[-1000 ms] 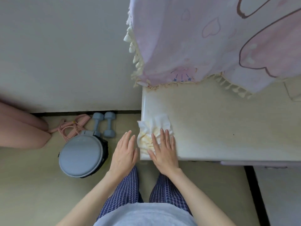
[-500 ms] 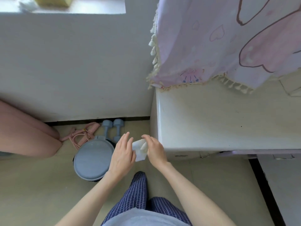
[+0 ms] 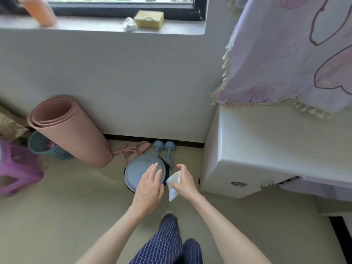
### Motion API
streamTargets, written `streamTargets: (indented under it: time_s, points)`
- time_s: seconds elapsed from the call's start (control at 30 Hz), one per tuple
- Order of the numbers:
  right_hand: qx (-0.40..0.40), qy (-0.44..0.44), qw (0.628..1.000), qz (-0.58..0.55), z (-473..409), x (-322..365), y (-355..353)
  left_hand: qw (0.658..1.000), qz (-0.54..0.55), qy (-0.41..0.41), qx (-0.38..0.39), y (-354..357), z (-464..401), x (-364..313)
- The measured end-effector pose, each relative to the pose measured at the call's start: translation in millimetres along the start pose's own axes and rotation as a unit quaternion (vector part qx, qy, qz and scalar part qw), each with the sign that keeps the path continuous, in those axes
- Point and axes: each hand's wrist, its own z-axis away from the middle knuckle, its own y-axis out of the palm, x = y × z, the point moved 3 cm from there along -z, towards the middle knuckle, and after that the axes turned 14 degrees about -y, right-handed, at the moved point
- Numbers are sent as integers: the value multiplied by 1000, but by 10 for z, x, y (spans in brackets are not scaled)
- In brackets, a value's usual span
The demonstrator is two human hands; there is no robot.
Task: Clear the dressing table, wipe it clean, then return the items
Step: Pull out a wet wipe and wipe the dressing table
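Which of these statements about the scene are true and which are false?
1. The right hand holds a white wipe. True.
2. The left hand grips a dumbbell. False: it is open over the round grey bin lid; the two dumbbells lie on the floor by the wall.
3. A yellow sponge sits on the windowsill. True.
4. The wipe lies flat on the dressing table. False: it hangs from the right hand, off the table's left side.
5. The pink mat is spread flat on the floor. False: it is rolled up, leaning against the wall.
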Motion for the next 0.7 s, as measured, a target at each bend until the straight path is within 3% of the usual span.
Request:
streamTargets:
  time_s: [0.23,0.37,0.53,0.7]
  points:
    - [-4,57,998,9,212,180,475,999,-29,44,12,-84,229,569]
    - [-40,37,997,52,177,315,882,994,-25,103,15,-192,326,994]
    - [-123,63,987,85,207,527,1444,988,-21,153,15,-363,413,1596]
    - [-270,126,954,-23,341,668,1805,984,-44,173,28,-376,511,2039]
